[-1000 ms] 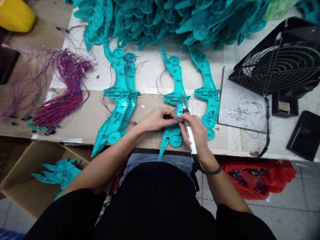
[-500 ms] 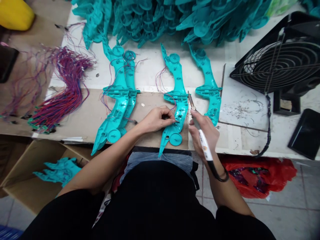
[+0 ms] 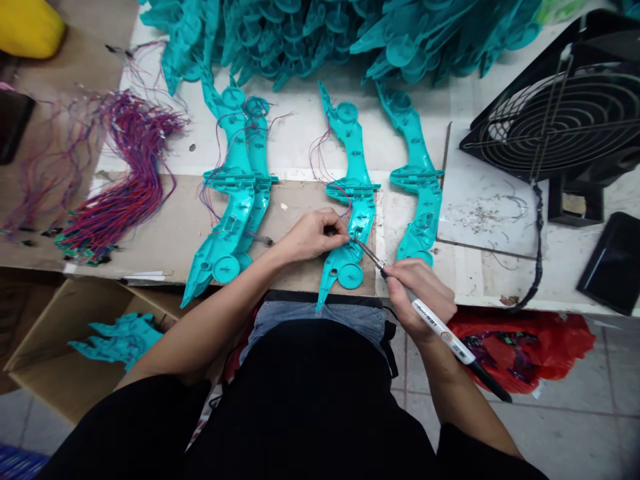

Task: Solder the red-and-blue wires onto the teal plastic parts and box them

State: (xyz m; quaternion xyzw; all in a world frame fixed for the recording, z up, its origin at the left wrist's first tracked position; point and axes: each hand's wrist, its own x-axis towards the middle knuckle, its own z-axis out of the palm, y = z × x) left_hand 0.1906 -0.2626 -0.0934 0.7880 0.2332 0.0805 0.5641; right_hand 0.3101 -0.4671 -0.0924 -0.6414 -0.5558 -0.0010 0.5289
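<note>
A teal plastic bow-shaped part (image 3: 356,157) lies in front of me, with thin red and blue wires (image 3: 319,159) along its left side. My left hand (image 3: 316,233) is over its lower half, fingers pinched at a spot on the part; what they pinch is too small to make out. My right hand (image 3: 423,293) grips a soldering iron (image 3: 440,331) with a white and black handle. The iron's metal tip points left and meets the part right beside my left fingertips. Another teal part (image 3: 415,143) lies to the right, and two overlapping wired ones (image 3: 235,207) lie to the left.
Several teal parts (image 3: 320,40) are heaped at the back. A wire bundle (image 3: 135,173) lies left. A black fan (image 3: 570,127) stands right, by a solder-specked board (image 3: 485,213) and a black box (image 3: 613,263). Below are a cardboard box (image 3: 45,353) and red bag (image 3: 560,347).
My right hand has swung the soldering iron from pointing up and away to pointing left, its tip now at my left fingertips. My left hand has stayed nearly in place.
</note>
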